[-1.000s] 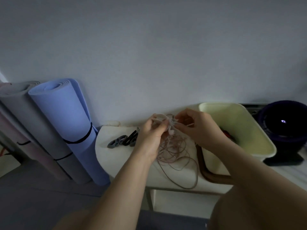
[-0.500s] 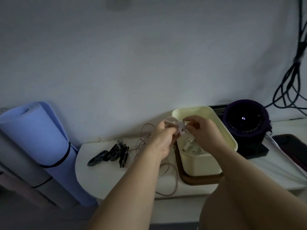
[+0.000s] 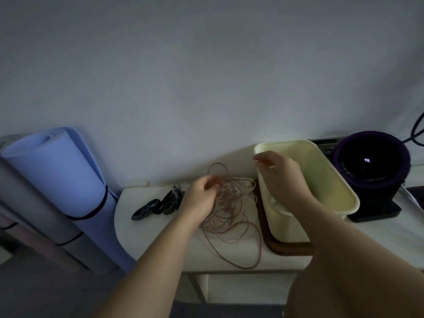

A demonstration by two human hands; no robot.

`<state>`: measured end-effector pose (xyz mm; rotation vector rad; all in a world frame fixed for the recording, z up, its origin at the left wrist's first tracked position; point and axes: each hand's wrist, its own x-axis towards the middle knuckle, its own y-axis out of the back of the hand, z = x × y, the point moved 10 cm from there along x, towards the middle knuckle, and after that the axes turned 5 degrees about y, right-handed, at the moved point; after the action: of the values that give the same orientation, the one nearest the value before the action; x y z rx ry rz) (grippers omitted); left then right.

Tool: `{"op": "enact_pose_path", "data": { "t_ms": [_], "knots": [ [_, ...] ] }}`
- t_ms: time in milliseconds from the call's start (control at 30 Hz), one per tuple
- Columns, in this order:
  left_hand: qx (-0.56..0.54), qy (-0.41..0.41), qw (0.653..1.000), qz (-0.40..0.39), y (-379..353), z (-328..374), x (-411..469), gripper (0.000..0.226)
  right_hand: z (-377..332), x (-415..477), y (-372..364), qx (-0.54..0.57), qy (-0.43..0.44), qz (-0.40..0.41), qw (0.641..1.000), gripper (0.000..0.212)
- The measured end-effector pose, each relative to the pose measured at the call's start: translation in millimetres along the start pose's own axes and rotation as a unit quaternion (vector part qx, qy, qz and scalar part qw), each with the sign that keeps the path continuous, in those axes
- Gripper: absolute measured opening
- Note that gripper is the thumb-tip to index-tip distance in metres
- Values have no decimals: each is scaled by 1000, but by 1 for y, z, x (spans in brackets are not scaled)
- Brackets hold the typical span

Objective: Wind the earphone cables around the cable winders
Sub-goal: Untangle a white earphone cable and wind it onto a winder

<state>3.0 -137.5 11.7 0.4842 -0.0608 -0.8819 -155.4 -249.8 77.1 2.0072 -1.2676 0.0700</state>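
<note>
Brownish tangled earphone cables (image 3: pixel 229 212) pinched by left hand (image 3: pixel 200 196).

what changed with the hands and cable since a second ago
The hands have parted: the right hand let go of the tangled brown earphone cable and moved right, over the cream plastic tub. The cable came down onto the white table, the left hand still gripping it. The dark cable winders stayed put.

Both bare forearms reach forward from below. The left hand (image 3: pixel 200 197) is knuckles-up, its fingers curled and its tips pinching the cable (image 3: pixel 231 216). The right hand (image 3: pixel 281 177) sits higher and apart, fingers loosely curled downward; whether it holds anything is unclear.
</note>
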Motion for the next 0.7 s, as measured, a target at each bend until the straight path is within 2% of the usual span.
{"op": "enact_pose_path", "data": {
  "t_ms": [133, 233, 300, 500, 633, 700],
  "knots": [
    [15, 11, 999, 27, 37, -33, 0, 22, -27, -5, -72, -35, 54, -168, 984, 20],
    [40, 18, 999, 24, 54, -60, 2, 28, -30, -14, -127, -114, 79, -298, 944, 23],
    [61, 17, 998, 16, 57, -76, 3, 32, -25, -16, -152, -171, 83, -355, 915, 28],
    [135, 17, 991, 5, 49, -105, 14, 39, -16, -14, -200, -264, 93, -430, 858, 29],
    [206, -13, 978, -14, 35, -105, 22, 47, -11, 0, -213, -262, 98, -410, 868, 26],
    [235, -8, 971, -34, 26, -109, 24, 47, -3, 3, -217, -263, 89, -427, 861, 25]
  ]
}}
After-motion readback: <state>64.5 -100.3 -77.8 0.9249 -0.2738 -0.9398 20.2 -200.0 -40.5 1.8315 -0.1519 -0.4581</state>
